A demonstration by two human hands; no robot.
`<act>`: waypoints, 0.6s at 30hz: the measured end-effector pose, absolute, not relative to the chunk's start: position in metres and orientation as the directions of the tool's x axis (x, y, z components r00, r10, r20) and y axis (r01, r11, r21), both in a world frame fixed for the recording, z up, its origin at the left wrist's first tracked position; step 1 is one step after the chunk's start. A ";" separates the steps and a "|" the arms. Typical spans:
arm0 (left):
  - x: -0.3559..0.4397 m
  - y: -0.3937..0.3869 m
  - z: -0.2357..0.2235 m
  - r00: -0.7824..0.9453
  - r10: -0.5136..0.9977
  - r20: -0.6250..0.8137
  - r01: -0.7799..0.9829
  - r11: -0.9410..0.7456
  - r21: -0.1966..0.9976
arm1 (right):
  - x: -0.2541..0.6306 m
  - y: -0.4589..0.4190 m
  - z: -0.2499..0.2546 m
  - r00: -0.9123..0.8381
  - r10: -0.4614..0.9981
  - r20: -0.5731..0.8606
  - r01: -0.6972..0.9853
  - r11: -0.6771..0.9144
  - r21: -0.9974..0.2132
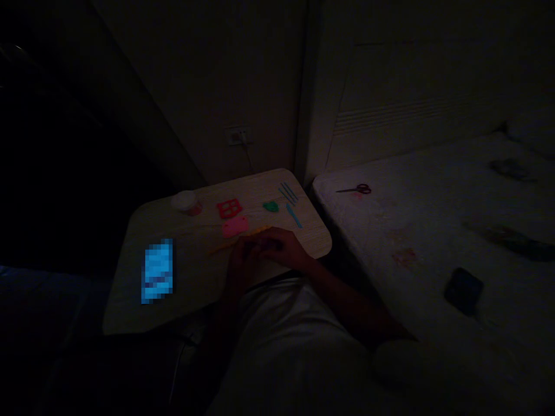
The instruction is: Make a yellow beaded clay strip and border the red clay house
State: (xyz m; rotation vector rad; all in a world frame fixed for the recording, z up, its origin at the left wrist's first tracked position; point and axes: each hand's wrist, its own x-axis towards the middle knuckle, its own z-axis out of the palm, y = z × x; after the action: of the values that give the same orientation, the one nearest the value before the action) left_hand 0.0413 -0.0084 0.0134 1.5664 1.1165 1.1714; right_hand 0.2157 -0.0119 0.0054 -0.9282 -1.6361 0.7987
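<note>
The room is very dark. My left hand (240, 257) and my right hand (289, 245) meet over the near edge of a small table (186, 234), fingers curled inward. Between them is a dark purplish lump (271, 245), mostly covered by the fingers, its kind unclear. Just beyond the hands lies a long yellow-orange stick-like piece (221, 248), partly hidden by them. Past it are a flat pink piece (235, 226) and a red frame with square openings (229, 208). A green lump (271, 206), a blue plastic knife (293, 215) and several thin blue sticks (288, 194) lie farther right.
A tub with a white lid (185, 201) stands at the table's back left. A glowing, pixelated screen (156, 271) lies at the left. On the bed (368, 231) to the right are scissors (358, 189) and a dark square object (463, 290). A wall socket (237, 136) holds a plug.
</note>
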 end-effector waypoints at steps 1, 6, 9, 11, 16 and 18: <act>0.042 -0.009 0.012 0.168 0.968 0.188 0.153 -0.214 0.965 | 0.215 -0.012 0.005 -0.158 0.871 0.465 0.191 0.489 -0.851; 0.042 -0.008 0.008 0.156 0.976 0.154 0.139 -0.175 0.975 | 0.215 -0.014 0.002 -0.152 0.859 0.489 0.260 0.512 -0.819; 0.042 -0.008 0.008 0.143 0.973 0.183 0.171 -0.207 0.963 | 0.215 -0.014 0.002 -0.186 0.858 0.479 0.287 0.514 -0.809; 0.042 -0.007 0.007 0.126 0.968 0.216 0.194 -0.238 0.952 | 0.214 -0.015 0.003 -0.195 0.858 0.475 0.301 0.513 -0.804; 0.043 -0.005 0.006 0.113 0.956 0.271 0.227 -0.290 0.929 | 0.211 -0.016 0.006 -0.121 0.869 0.479 0.236 0.494 -0.837; 0.042 -0.004 0.008 0.080 0.958 0.274 0.252 -0.285 0.925 | 0.211 -0.015 0.004 -0.043 0.901 0.433 0.218 0.431 -0.875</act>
State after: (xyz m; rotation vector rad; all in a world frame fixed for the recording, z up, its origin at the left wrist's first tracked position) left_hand 0.0420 -0.0045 0.0076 1.6426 1.2197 1.2475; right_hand 0.2107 -0.0149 0.0043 -1.0226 -1.5437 0.7480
